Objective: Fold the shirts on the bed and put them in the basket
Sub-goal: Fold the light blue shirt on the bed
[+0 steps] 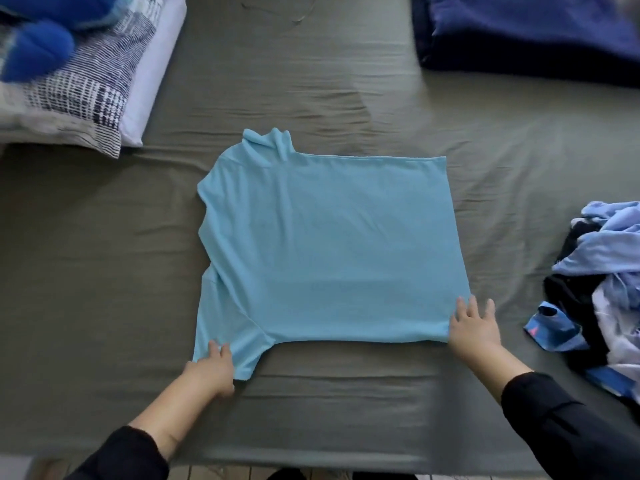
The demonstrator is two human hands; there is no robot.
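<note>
A big bed (329, 98) fills the room here, covered with a grey-green sheet that has soft wrinkles in it. In the middle of the bed lies a light blue shirt (325, 244), spread out flat, with its neck pointing to the left and its bottom edge on the right.

The left hand (211, 368) holds the near sleeve of the shirt, with its fingers curled onto the cloth. The right hand (474, 323) rests on the near right corner of the shirt, its fingers straight and spread out, pressing the cloth down. Both arms wear black sleeves.

On the right side of the bed sits a messy pile of clothes (599, 289), blue, black and white, well apart from the shirt. At the far left is a pillow (104, 84) with dark stripes, and a fuzzy blue toy (34, 50) lies on top of it. At the far right is a dark blue blanket (530, 32). A bit of wooden floor (221, 474) shows just below the bed's near edge.
</note>
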